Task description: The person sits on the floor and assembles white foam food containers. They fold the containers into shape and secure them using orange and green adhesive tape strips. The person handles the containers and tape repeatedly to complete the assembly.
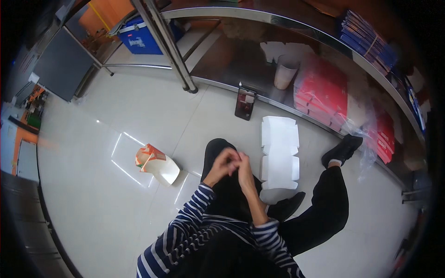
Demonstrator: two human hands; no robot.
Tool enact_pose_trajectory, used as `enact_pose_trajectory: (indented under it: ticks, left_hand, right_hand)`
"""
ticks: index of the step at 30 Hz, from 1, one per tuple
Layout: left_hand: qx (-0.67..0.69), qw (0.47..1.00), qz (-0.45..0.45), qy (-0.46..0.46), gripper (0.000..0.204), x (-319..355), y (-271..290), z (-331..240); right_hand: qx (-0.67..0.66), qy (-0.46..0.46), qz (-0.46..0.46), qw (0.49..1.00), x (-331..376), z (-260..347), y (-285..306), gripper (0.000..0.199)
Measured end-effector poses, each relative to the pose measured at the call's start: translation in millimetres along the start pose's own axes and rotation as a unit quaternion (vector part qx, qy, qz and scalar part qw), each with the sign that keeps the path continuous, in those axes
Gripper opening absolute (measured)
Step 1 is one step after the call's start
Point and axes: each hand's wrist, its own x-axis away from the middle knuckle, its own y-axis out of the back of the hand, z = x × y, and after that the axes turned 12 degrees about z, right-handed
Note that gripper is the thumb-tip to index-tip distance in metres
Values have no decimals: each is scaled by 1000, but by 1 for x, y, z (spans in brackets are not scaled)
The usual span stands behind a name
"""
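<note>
I sit on the floor with my legs in black trousers stretched out. My left hand (223, 163) and my right hand (244, 172) are pressed together above my left knee, fingers curled and touching each other. Nothing shows between them. Both sleeves are striped navy and white. Just right of my hands, a flat, unfolded white cardboard box blank (279, 153) lies on the floor. To the left, a folded-up white box with orange print (156, 165) lies tipped on the tiles.
A phone (245, 103) stands propped against the low metal shelf (222, 83) ahead. On that shelf are a paper cup (284, 72) and stacks of red flat packs (324, 95). A metal post (172, 46) rises ahead; a blue crate (139, 37) sits beyond it.
</note>
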Motion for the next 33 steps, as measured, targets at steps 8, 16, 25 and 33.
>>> enact_pose_trajectory:
  ticks: [8, 16, 25, 33]
  left_hand:
    - [-195, 937, 290, 9, 22, 7, -65, 7]
    - [15, 830, 454, -322, 18, 33, -39, -154]
    - [-61, 498, 694, -517, 15, 65, -120, -274]
    - [-13, 473, 662, -582, 12, 105, -67, -309]
  right_hand:
    - [-131, -50, -90, 986, 123, -27, 12, 46]
    - [260, 320, 127, 902, 269, 122, 45, 27]
    - [534, 436, -169, 704, 329, 177, 84, 26]
    - [436, 497, -349, 664, 308, 178, 116, 26]
